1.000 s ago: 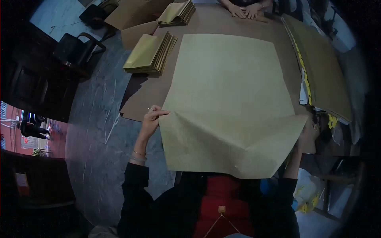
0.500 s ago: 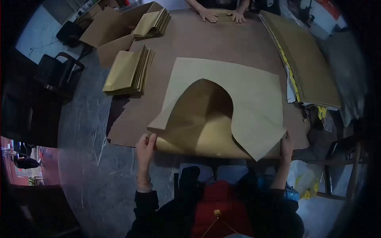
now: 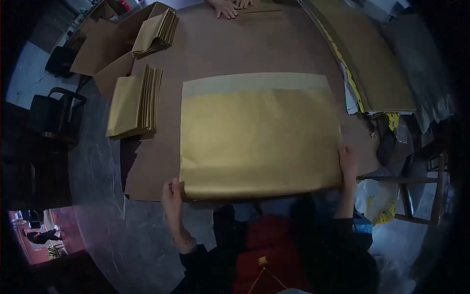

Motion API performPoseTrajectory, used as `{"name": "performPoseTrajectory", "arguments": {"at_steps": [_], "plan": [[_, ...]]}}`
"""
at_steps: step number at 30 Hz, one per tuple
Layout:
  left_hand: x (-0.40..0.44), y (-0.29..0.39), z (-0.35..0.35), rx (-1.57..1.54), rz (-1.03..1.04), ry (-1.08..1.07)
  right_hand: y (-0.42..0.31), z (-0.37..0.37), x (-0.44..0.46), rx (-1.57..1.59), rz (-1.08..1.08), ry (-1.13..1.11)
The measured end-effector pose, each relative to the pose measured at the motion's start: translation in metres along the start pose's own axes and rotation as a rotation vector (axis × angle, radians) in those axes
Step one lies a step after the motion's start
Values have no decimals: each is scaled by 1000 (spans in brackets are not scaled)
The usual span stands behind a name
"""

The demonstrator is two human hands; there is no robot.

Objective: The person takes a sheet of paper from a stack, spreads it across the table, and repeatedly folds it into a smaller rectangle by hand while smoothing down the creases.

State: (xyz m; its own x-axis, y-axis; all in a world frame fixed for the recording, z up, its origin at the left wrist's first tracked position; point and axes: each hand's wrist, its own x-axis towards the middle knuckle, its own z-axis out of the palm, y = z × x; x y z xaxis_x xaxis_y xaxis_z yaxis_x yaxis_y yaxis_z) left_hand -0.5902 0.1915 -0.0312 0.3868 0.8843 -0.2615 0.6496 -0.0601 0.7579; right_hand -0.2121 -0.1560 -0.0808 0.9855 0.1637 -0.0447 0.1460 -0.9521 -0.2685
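A large sheet of gold-faced paper [image 3: 259, 142] lies folded over on the table in front of me. Its paler inner side shows as a strip [image 3: 254, 82] along the far edge. The near fold bulges in a soft roll at the table's front. My left hand [image 3: 172, 200] is closed at the sheet's near left corner, thumb and fingers pinched on the edge. Along the right edge, my right hand [image 3: 348, 159] has its thumb up against the paper; its other fingers are mostly hidden.
Stacks of folded gold paper [image 3: 128, 105] [image 3: 154, 33] stand on the table's left, beside an open cardboard box [image 3: 105, 46]. Flat brown boards [image 3: 362, 59] lie on the right. Another person's hands [image 3: 226, 9] rest at the far edge. A chair [image 3: 51, 115] stands left.
The raised near part of the sheet has come down flat, gold side up, over the pale part. My right hand has moved slightly away from me along the edge. The view has shifted.
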Motion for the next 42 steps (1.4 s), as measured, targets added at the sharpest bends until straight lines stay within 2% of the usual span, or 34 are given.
{"name": "performPoseTrajectory", "arguments": {"at_steps": [2,6,8,12,14,17,27,29,32,35,36,40,42], "plan": [[-18,1,5,-181,47,68,-10,-7,-3,113,-12,12],[-30,-6,13,-338,102,42,-12,-2,9,55,45,7],[-34,6,15,-241,80,33,-24,-12,14,43,30,-31],[-19,-22,23,-242,54,52,-20,-7,22,8,6,13],[-17,-19,25,-105,64,122,-21,-6,24,95,-4,37],[-17,-15,27,-37,79,177,-19,-2,31,37,-9,19],[-12,-9,32,-66,-15,212,-38,-10,39,68,-56,42],[-10,-9,33,29,-7,261,-33,-4,49,114,-84,35],[-8,-14,36,-28,-23,277,-49,-20,46,1,-39,-45],[-16,18,35,25,-82,278,-53,-23,47,-4,-16,-52],[-14,12,36,28,-10,288,-40,-9,55,-56,23,-67],[-16,24,36,47,-63,279,-39,-8,54,-30,-55,-24],[-15,21,36,25,-39,273,-51,-17,48,-61,44,-22]]}}
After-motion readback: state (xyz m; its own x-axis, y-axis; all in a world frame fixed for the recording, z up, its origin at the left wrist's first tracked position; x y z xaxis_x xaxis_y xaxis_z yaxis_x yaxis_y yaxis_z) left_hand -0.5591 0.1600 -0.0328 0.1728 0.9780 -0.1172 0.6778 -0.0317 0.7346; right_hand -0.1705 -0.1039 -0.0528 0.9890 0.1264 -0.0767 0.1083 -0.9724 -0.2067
